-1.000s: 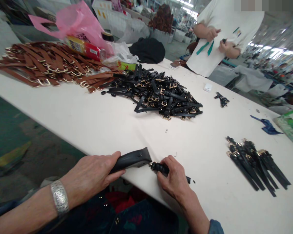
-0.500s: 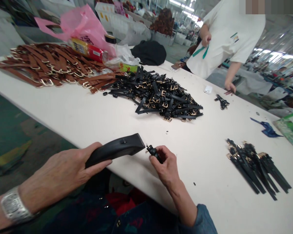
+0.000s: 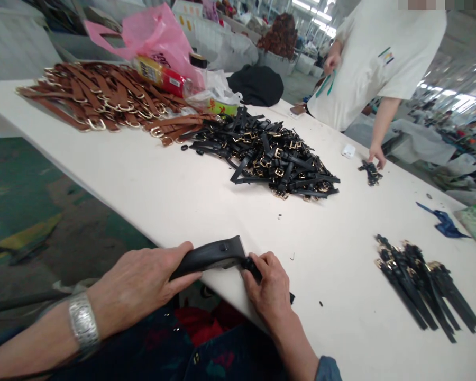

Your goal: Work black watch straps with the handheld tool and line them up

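Observation:
My left hand, with a silver cuff on its wrist, is wrapped round a black handheld tool. The tool's flat end meets a small black strap at the table's front edge. My right hand pinches that strap between thumb and fingers and hides most of it; a dark end shows past the hand's right side. Beyond my hands lies a big heap of black buckled straps. Several black straps are laid out side by side at the right.
Brown buckled straps, a pink bag, a red-yellow bottle and a black cloth lie at the back left. Across the white table, a person in white has one hand on a small black strap bunch.
The tool's end has come against the strap, which my right hand has turned and covered more. The person's lower hand has moved down onto the small strap bunch. The view has shifted slightly.

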Motion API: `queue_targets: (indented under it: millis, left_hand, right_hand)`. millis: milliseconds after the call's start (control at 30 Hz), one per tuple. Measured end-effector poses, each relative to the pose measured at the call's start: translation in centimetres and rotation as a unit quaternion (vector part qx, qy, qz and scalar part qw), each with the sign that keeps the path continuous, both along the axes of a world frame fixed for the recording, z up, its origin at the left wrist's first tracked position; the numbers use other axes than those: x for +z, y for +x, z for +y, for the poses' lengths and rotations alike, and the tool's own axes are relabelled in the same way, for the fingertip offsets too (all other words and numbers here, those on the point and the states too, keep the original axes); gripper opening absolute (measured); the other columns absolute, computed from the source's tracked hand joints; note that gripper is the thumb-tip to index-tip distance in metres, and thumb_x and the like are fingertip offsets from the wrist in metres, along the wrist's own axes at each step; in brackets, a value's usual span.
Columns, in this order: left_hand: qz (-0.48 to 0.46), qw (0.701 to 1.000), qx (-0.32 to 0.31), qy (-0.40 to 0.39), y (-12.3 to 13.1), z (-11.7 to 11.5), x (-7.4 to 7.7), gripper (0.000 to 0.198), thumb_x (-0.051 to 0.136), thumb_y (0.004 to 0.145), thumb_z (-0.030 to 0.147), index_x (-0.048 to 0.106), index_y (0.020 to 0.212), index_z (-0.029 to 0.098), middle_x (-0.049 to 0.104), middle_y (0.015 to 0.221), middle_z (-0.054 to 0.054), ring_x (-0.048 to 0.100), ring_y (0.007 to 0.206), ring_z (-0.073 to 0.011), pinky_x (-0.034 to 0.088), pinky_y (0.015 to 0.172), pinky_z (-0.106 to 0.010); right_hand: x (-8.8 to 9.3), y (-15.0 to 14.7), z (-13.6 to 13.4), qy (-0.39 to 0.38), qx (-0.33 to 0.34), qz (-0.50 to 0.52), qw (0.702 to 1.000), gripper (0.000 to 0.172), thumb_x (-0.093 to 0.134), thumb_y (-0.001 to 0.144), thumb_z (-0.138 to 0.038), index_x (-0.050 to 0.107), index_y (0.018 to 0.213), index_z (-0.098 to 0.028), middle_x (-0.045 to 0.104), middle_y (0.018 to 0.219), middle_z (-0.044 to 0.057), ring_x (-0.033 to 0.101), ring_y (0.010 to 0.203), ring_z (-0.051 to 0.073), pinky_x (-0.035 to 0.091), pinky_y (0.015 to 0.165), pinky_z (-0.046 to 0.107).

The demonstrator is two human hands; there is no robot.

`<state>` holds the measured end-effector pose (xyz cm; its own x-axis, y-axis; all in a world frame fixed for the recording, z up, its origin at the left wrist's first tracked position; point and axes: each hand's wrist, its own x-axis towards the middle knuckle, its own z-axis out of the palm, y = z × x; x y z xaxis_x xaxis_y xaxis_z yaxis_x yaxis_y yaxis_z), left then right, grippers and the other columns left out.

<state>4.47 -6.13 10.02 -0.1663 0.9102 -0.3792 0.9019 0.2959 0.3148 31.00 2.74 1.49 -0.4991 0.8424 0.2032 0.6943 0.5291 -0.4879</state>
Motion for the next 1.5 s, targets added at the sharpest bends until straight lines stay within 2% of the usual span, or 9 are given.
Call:
queue_targets:
  millis: [233, 500, 567, 700, 800, 1000, 1267, 1367, 1500]
  left_hand:
    - [0.074, 0.993, -0.069, -0.068, 1.1, 1.2, 0.5, 0.051, 0.04, 0.108, 0.056, 0.067, 0.13, 0.019, 0.087, 0.104, -0.02, 0.085, 0.106, -0.0466, 0.065, 0.092, -0.057]
    - [0.068, 0.994, -0.062, -0.054, 1.1, 1.4, 0.7, 0.048, 0.045, 0.106, 0.055, 0.07, 0.125, 0.019, 0.087, 0.097, -0.018, 0.087, 0.098, -0.0438, 0.065, 0.086, -0.051]
    - [0.067, 0.995, -0.056, -0.047, 1.1, 1.5, 0.6, 0.047, 0.047, 0.105, 0.055, 0.071, 0.124, 0.019, 0.087, 0.096, -0.018, 0.086, 0.096, -0.0434, 0.064, 0.084, -0.05]
    - [0.065, 0.996, -0.049, -0.039, 0.8, 1.3, 0.4, 0.046, 0.049, 0.104, 0.055, 0.072, 0.122, 0.02, 0.087, 0.095, -0.018, 0.086, 0.095, -0.044, 0.064, 0.083, -0.05]
    - [0.07, 0.995, -0.054, -0.047, 0.8, 1.2, 0.4, 0.046, 0.049, 0.104, 0.054, 0.072, 0.125, 0.019, 0.087, 0.097, -0.019, 0.086, 0.098, -0.0453, 0.065, 0.084, -0.052]
    - [0.092, 0.99, -0.072, -0.073, 0.5, 1.2, 0.9, 0.047, 0.044, 0.108, 0.054, 0.07, 0.128, 0.02, 0.087, 0.101, -0.02, 0.086, 0.101, -0.046, 0.064, 0.086, -0.053]
    - [0.072, 0.984, -0.157, -0.036, -1.8, 0.3, 0.9, 0.035, 0.05, 0.107, 0.052, 0.072, 0.119, 0.028, 0.087, 0.105, -0.012, 0.084, 0.092, -0.0353, 0.059, 0.077, -0.045]
    - [0.048, 0.983, -0.175, -0.026, -1.3, 0.8, 1.8, 0.03, 0.052, 0.106, 0.048, 0.074, 0.118, 0.031, 0.086, 0.103, -0.01, 0.082, 0.087, -0.034, 0.056, 0.074, -0.044]
    - [0.082, 0.977, -0.175, -0.086, 0.6, 2.3, 3.5, 0.027, 0.054, 0.105, 0.04, 0.073, 0.118, 0.028, 0.085, 0.106, -0.012, 0.082, 0.092, -0.0377, 0.057, 0.077, -0.047]
  right_hand:
    - [-1.1, 1.0, -0.3, 0.065, -0.01, 0.06, 0.996, 0.014, 0.074, 0.096, -0.021, 0.083, 0.106, -0.022, 0.074, 0.093, 0.006, 0.073, 0.085, 0.025, 0.057, 0.077, 0.035]
    - [-1.2, 1.4, -0.6, 0.092, 0.012, 0.124, 0.988, 0.037, 0.068, 0.096, -0.02, 0.076, 0.132, -0.02, 0.075, 0.115, 0.014, 0.074, 0.104, 0.03, 0.066, 0.09, 0.045]
    - [-1.0, 0.8, -0.2, 0.086, 0.028, 0.122, 0.988, 0.039, 0.072, 0.096, -0.022, 0.076, 0.135, -0.019, 0.076, 0.118, 0.016, 0.074, 0.107, 0.032, 0.067, 0.091, 0.047]
    - [-0.9, 0.0, 0.9, 0.051, 0.063, 0.115, 0.99, 0.026, 0.077, 0.096, -0.019, 0.083, 0.121, -0.021, 0.079, 0.106, 0.012, 0.077, 0.097, 0.029, 0.067, 0.083, 0.042]
    - [-1.0, 0.2, 1.1, 0.041, 0.064, 0.139, 0.987, 0.015, 0.074, 0.1, -0.021, 0.085, 0.111, -0.022, 0.08, 0.099, 0.01, 0.078, 0.09, 0.026, 0.066, 0.079, 0.038]
    - [-1.4, 0.8, 0.6, 0.042, 0.052, 0.177, 0.982, 0.015, 0.072, 0.1, -0.02, 0.085, 0.106, -0.022, 0.081, 0.099, 0.011, 0.079, 0.09, 0.026, 0.067, 0.079, 0.039]
    - [-1.6, 0.9, 0.7, 0.012, 0.036, 0.175, 0.984, 0.019, 0.076, 0.093, -0.015, 0.087, 0.105, -0.024, 0.082, 0.096, 0.009, 0.077, 0.088, 0.027, 0.066, 0.077, 0.04]
    - [-1.4, 1.0, 0.9, -0.001, 0.045, 0.176, 0.983, 0.02, 0.074, 0.093, -0.015, 0.088, 0.106, -0.023, 0.082, 0.096, 0.01, 0.076, 0.089, 0.027, 0.065, 0.079, 0.04]
    - [-1.4, 1.1, 1.1, -0.019, 0.05, 0.183, 0.982, 0.023, 0.072, 0.095, -0.015, 0.088, 0.109, -0.023, 0.082, 0.095, 0.01, 0.076, 0.089, 0.027, 0.066, 0.078, 0.04]
